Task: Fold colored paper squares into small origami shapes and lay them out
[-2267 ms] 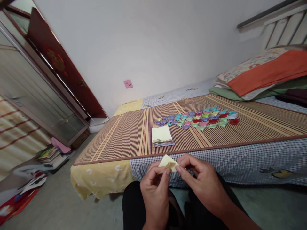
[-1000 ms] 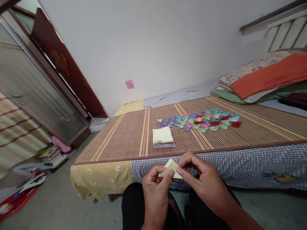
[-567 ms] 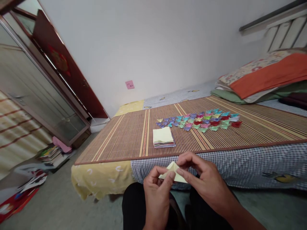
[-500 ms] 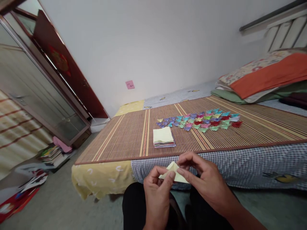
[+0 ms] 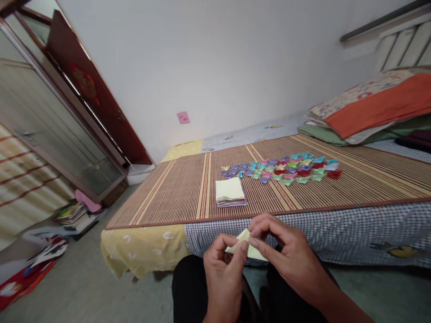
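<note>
A pale yellow sheet of paper (image 5: 256, 252), folded to a triangular shape with its point up, is held between my two hands over my lap. My left hand (image 5: 225, 264) is closed on its left side, thumb in front. The fingers and thumb of my right hand (image 5: 283, 244) pinch it close to the peak; fingertips hide part of the folds. Beyond my hands, a stack of square paper (image 5: 230, 189) with a pale yellow sheet on top lies on the striped mat. Rows of small folded paper pieces (image 5: 276, 169) in many colours lie behind it.
The striped bamboo mat (image 5: 168, 193) covers a bed whose checked and yellow sheet hangs over the near edge. Folded bedding with an orange band (image 5: 377, 105) is piled at right. Books (image 5: 72, 216) and papers lie on the floor at left, near a glazed door (image 5: 63, 112).
The right fingertips have closed in slightly over the paper's peak, so less of its upper part shows. Both hands keep their hold, and the view has shifted very slightly.
</note>
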Available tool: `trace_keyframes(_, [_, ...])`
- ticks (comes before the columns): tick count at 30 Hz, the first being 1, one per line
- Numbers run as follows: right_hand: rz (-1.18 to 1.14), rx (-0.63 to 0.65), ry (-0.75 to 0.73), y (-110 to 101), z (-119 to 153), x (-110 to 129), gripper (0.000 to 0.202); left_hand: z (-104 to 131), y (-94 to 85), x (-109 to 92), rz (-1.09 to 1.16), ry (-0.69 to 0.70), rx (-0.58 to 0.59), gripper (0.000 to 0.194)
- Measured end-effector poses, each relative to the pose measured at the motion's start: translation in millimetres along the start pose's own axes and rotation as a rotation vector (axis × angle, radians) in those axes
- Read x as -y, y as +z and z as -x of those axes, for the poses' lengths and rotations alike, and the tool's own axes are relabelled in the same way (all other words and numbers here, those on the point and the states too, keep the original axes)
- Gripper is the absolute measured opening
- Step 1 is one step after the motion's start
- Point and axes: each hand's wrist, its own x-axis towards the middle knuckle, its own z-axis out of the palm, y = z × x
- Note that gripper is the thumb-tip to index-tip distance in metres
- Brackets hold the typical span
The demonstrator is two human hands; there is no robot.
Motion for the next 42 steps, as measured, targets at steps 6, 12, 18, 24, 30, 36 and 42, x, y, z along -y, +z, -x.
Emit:
trace_keyframes(6, [0.004,0.022,0.033,-2.5,1.0,-4.9,0.016,0.5,-0.9,-1.3,-0.003,0.01,0.03,0.031])
trace_keyframes(12, [-0.058,0.035,0.067,-0.9,0.8,-4.3,0.018,-2.1,-2.6,-1.8,0.024,-0.03,0.051,0.033])
trace_keyframes(18, [-0.041,0.056,0.066,-3.1,2.1,-4.4,0.004,-1.7,-4.7,-3.4,0.008,-0.007,0.078,0.032])
trace_keyframes(24, [-0.034,0.112,0.041,-9.4,0.6,-0.8,0.016,-1.1,-7.8,-4.2,-0.021,-0.023,0.114,0.031])
trace_keyframes(30, [-0.057,0.125,0.099,-6.9,0.9,3.7,0.023,0.1,-5.8,-6.2,-0.086,0.041,0.144,0.027])
trace_keyframes(36, [-0.005,0.086,0.144,-4.1,2.5,0.7,0.02,1.3,-6.3,-6.4,-0.188,0.07,0.138,0.031])
trace_keyframes(42, [-0.051,0.111,0.204,-1.2,0.8,2.7,0.019,0.9,-8.4,0.8,-0.213,0.021,0.074,0.031])
